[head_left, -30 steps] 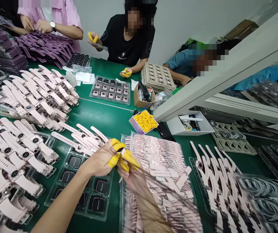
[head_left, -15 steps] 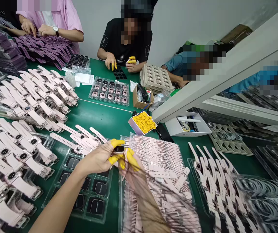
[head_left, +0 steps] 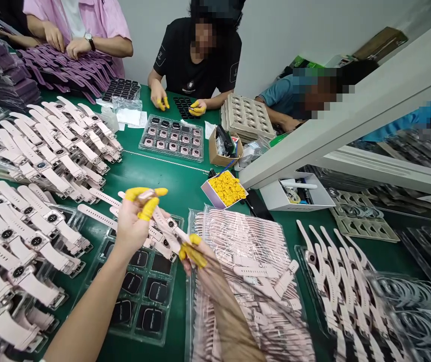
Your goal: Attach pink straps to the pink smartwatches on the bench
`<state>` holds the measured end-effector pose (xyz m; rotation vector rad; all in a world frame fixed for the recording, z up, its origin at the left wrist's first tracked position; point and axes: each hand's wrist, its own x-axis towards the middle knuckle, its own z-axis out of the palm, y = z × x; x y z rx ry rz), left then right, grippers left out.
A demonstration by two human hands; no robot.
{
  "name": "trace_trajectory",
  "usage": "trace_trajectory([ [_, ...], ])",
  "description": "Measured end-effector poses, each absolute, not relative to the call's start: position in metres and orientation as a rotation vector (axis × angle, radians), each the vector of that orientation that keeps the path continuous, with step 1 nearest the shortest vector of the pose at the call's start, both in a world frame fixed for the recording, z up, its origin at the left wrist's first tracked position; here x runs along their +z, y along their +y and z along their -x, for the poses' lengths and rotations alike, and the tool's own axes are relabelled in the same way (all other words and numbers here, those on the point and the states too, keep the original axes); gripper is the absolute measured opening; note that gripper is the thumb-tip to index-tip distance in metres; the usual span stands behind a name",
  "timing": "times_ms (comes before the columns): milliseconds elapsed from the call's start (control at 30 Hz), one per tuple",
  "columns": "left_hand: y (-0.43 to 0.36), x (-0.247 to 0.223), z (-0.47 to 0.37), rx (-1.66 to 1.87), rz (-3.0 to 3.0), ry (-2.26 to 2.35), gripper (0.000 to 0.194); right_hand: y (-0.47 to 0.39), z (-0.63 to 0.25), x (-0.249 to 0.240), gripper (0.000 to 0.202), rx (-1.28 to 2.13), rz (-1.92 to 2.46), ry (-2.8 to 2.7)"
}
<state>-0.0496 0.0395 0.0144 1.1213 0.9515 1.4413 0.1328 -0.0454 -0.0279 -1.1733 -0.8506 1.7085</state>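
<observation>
My left hand point(head_left: 136, 216), with yellow covers on its fingers, is closed on one end of a pink watch strap. The strapped watch point(head_left: 171, 223) hangs slantwise between my hands, its dark round back facing up. My right hand point(head_left: 195, 251), also in yellow finger covers, pinches the strap's lower end. Beneath them a clear tray point(head_left: 158, 332) holds black square watch pieces point(head_left: 152, 319), with more pink-strapped watches lying on its upper part. To the right lies a plastic bag of pink straps point(head_left: 238, 231), with a few loose straps on top.
Piles of pink-strapped watches point(head_left: 19, 231) fill the left. A box of yellow finger covers point(head_left: 225, 188), a white box point(head_left: 294, 193) and a tray of watch faces point(head_left: 172, 138) stand ahead. Another tray of strapped watches point(head_left: 338, 281) is on the right. People work across the table point(head_left: 143, 173).
My left hand has moved left and up, away from my right hand. The watch's back now shows, with its strap stretched between both hands. The person opposite has lowered one hand.
</observation>
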Motion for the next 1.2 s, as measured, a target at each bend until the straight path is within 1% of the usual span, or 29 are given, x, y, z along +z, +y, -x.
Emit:
trace_trajectory([
  [67,0.035,0.014,0.046,1.168,-1.393,0.921,0.019,-0.044,-0.133,-0.025,0.039,1.675,1.154,-0.853],
  [100,0.033,0.013,0.043,1.029,-1.537,0.891,0.022,-0.044,-0.133,-0.023,0.039,1.664,1.142,-0.854],
  [167,0.028,0.012,0.037,0.831,-1.775,0.829,0.036,-0.045,-0.133,-0.021,0.04,1.657,1.12,-0.853],
  [233,0.025,0.01,0.032,0.729,-1.926,0.776,0.047,-0.047,-0.133,-0.021,0.041,1.664,1.104,-0.847],
  [333,0.025,0.007,0.03,0.642,-2.046,0.713,0.053,-0.049,-0.132,-0.023,0.041,1.671,1.089,-0.81],
  [633,0.025,0.0,0.032,0.688,-2.119,0.678,0.059,-0.046,-0.126,-0.023,0.033,1.674,0.997,-0.584],
  [867,0.021,0.008,0.03,0.636,-2.087,0.63,0.045,-0.044,-0.128,-0.021,0.034,1.687,0.926,-0.454],
  [1067,0.023,0.014,0.023,0.677,-2.18,0.61,0.039,-0.041,-0.129,-0.017,0.039,1.728,0.803,-0.347],
  [1200,0.024,0.014,0.021,0.712,-2.249,0.592,0.038,-0.041,-0.128,-0.017,0.042,1.676,0.834,-0.349],
])
